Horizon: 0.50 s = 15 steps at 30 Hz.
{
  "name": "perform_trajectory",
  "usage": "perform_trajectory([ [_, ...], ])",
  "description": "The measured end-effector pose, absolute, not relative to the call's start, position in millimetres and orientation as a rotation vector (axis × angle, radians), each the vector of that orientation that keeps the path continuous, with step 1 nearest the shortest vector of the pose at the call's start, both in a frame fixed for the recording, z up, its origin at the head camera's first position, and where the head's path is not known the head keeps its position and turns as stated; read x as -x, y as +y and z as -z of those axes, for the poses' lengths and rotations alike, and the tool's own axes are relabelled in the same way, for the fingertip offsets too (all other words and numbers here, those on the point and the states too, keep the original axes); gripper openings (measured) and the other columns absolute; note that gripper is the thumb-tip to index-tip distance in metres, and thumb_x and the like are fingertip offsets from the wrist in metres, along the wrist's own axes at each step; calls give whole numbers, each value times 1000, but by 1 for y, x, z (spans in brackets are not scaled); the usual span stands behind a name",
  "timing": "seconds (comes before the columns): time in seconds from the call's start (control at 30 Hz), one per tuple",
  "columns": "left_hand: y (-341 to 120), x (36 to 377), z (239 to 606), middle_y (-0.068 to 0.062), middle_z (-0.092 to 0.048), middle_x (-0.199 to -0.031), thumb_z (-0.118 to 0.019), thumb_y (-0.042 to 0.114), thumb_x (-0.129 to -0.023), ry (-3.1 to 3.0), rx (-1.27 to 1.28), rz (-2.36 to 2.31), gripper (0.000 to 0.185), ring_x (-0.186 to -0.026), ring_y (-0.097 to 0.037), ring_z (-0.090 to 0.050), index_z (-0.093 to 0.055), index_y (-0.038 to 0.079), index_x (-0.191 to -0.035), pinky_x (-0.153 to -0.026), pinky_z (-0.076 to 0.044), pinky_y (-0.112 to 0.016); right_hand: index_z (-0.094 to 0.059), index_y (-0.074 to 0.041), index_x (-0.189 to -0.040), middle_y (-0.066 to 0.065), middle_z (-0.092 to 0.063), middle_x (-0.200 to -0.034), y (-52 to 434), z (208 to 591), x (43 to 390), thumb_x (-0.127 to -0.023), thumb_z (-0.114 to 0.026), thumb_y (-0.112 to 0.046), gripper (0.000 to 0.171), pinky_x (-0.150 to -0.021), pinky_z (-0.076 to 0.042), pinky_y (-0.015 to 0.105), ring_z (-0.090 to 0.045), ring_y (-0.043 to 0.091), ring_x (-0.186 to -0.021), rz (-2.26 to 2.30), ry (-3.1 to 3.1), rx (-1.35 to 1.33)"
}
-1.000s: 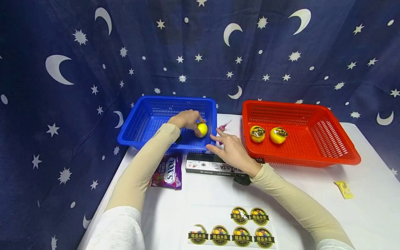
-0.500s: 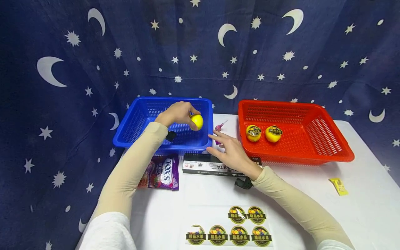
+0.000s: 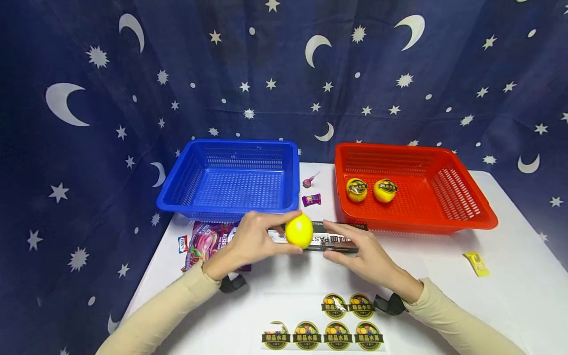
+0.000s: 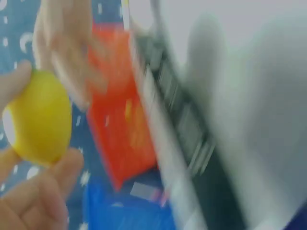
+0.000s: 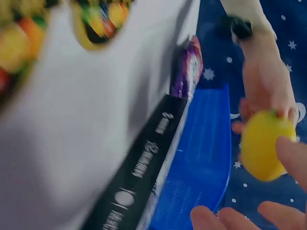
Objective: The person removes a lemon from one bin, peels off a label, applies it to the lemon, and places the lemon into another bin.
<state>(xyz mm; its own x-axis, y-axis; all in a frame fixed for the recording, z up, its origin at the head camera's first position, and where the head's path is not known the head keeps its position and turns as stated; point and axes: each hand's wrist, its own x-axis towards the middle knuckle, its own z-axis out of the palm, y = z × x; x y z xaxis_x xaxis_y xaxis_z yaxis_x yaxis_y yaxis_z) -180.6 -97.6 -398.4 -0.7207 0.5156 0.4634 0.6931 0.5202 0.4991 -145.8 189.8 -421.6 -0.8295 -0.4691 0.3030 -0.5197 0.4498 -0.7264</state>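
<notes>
My left hand [image 3: 257, 239] pinches a bright yellow lemon [image 3: 299, 230] between thumb and fingers, held up over the table in front of the pasta box. In the left wrist view the lemon [image 4: 41, 117] fills the grip, thumb on one side and fingertips on the other. My right hand [image 3: 368, 251] is just to the right of the lemon, thumb and fingers spread, with nothing in it. In the right wrist view its fingertips [image 5: 280, 215] point toward the lemon [image 5: 266, 146]. Two lemons with round black-and-gold stickers [image 3: 370, 190] lie in the red basket [image 3: 426, 224].
A blue basket [image 3: 226, 209] stands at the back left. Behind the hands lies a black-and-white pasta box [image 3: 328, 240], with a purple candy bag [image 3: 204, 244] to its left. A lollipop [image 3: 308, 182] and small purple wrapper [image 3: 311, 199] lie between baskets. A sticker sheet [image 3: 321, 320] lies in front.
My left hand has lifted the lemon out of the blue basket and brought it forward over the table. My right hand has left the blue basket's corner and drawn back toward me.
</notes>
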Motion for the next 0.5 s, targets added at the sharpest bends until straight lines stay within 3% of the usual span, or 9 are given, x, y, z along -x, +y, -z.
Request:
perform_trajectory([
  [0.13,-83,148,426,3,-82,-99,-93,51,-65,-2598,990,1017,76,-72,-7,-74,-70,28,-133,-67,-45,-17,-55,-6,-147,16,-61,-146,192,430,134,-89,-81,-21,66,-88,-62,37,-67,33,-124,-1331,-2638,-1032],
  [0.33,-67,140,445,3,-81,-86,-92,52,-68,-2710,988,1014,75,-69,-7,-73,-68,27,-135,-59,-45,-12,-56,-6,-146,11,-64,-144,185,445,130,-92,-77,-26,62,-86,-62,33,-68,29,-123,-1332,-2680,-1090],
  [0.5,-61,141,454,8,-66,-67,-89,51,-73,-2810,994,937,77,-56,2,-48,-65,23,-140,-51,-34,-14,-57,-7,-145,7,-67,-139,184,456,130,-92,-76,-33,62,-90,-61,36,-70,23,-120,-1168,-2739,-1056],
])
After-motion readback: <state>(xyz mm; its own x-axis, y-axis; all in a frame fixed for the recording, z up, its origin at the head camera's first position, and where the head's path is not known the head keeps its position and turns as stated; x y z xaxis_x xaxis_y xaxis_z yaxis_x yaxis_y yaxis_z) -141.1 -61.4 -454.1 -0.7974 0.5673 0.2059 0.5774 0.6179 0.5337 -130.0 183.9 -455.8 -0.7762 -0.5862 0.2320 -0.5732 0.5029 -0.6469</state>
